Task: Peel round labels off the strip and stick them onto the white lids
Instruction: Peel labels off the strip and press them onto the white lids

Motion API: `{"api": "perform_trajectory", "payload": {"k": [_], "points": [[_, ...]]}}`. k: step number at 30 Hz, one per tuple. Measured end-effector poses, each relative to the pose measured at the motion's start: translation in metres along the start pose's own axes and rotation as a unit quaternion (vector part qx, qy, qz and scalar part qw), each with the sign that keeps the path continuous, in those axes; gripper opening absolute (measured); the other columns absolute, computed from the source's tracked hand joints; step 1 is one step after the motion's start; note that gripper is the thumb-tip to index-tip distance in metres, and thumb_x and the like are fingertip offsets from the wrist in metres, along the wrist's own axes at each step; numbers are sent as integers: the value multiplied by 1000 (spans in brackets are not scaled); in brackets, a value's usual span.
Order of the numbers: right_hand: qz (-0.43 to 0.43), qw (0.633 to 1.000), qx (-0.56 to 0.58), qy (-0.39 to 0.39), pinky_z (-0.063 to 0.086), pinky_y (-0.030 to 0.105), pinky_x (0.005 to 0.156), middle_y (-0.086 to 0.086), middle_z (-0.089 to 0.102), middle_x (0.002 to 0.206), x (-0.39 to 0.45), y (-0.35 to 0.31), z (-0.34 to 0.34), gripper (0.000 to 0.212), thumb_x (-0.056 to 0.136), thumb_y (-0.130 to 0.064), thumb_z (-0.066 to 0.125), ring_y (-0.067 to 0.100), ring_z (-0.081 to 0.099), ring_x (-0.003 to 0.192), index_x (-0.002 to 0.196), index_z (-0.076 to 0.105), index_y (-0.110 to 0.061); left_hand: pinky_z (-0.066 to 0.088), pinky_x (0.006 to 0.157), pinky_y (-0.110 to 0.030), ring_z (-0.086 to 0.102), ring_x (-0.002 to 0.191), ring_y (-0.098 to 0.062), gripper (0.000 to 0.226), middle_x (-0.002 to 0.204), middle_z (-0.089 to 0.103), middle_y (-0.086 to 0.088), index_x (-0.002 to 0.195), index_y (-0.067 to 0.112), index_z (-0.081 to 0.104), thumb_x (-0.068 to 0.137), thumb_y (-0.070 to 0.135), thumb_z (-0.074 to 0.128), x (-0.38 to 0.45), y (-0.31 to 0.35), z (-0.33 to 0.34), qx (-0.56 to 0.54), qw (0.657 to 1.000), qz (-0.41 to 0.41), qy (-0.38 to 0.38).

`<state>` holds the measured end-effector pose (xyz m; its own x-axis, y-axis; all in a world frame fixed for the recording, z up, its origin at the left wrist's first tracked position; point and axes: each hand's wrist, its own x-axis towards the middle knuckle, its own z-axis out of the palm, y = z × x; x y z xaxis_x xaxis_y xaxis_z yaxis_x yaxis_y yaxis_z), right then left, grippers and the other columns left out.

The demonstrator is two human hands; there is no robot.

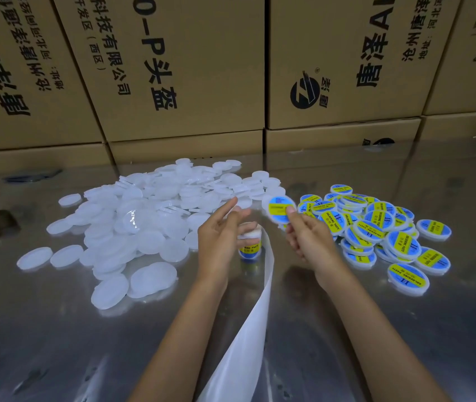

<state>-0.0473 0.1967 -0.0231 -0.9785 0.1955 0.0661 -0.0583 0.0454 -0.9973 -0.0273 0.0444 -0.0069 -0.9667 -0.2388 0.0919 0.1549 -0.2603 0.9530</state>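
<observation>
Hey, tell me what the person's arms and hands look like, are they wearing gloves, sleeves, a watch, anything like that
Both arms are bare as far as the picture shows them; no sleeve edge is in view. The left hand and the right hand wear no gloves. No watch, bracelet or ring shows on either wrist or on the fingers that can be seen. The fingernails look short and unpainted. No marks or bandages are visible.

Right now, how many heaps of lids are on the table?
2. The plain white heap lies left of the hands; the labelled heap lies right. One more labelled lid is held in the right hand.
</observation>
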Motion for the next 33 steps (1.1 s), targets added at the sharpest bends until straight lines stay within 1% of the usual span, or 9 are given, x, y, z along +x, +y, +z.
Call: {"api": "perform_trajectory", "payload": {"k": [3,6,9,13,18,23,26,29,33], "points": [[45,993,65,87,27,15,35,-4,47,49,7,1,-14,40,101,-42,49,5,36,36,71,54,-17,61,60,-30,76,85,-26,29,103,78,-6,128,12,66,103,12,50,-1,1,-3,3,1000,-2,16],[89,971,161,152,25,17,38,-5,48,49,14,3,-28,35,103,-40,44,7,33,36,77,52,-18,61,59,-30,76,85,-29,27,103,77,-9,122,11,67,103,11,48,0,1,-5,3,1000,4,25],[119,951,240,153,24,18,38,-5,46,54,19,7,-40,27,104,-33,41,7,32,37,86,54,-19,59,56,-29,76,82,-26,26,99,78,-7,117,11,68,103,10,46,2,0,-7,10,999,9,34],[140,933,309,117,25,19,40,-3,43,62,20,9,-46,27,104,-32,41,8,30,40,87,57,-18,60,57,-30,75,76,-22,26,94,79,-3,114,12,69,102,9,46,4,-2,-10,17,999,8,41],[145,933,311,105,26,19,40,-2,43,61,19,8,-46,22,100,-25,42,9,30,40,85,56,-17,59,55,-28,74,73,-19,26,92,79,-2,111,12,69,101,9,46,5,-3,-11,34,998,7,54],[144,940,294,97,27,16,36,-4,46,51,19,7,-44,19,97,-22,45,8,30,37,83,56,-16,57,53,-26,74,77,-21,25,91,78,-1,110,13,69,101,9,46,7,-4,-13,46,996,5,74],[141,947,274,88,27,17,37,-5,46,49,19,7,-42,17,96,-22,46,8,30,37,85,57,-16,53,49,-24,73,72,-16,25,92,78,-4,107,14,69,100,7,46,9,-5,-14,54,994,19,93],[137,954,254,76,27,18,40,-5,46,49,17,6,-40,16,94,-21,46,8,32,38,84,57,-16,51,47,-23,72,67,-14,27,87,78,-2,105,15,69,98,5,46,13,-4,-18,38,994,30,103],[131,963,227,65,26,20,43,-2,46,53,14,6,-35,19,95,-21,47,9,33,39,82,58,-15,53,50,-23,73,75,-18,28,87,78,0,107,16,70,98,6,45,20,-2,-28,38,990,28,130]]}}
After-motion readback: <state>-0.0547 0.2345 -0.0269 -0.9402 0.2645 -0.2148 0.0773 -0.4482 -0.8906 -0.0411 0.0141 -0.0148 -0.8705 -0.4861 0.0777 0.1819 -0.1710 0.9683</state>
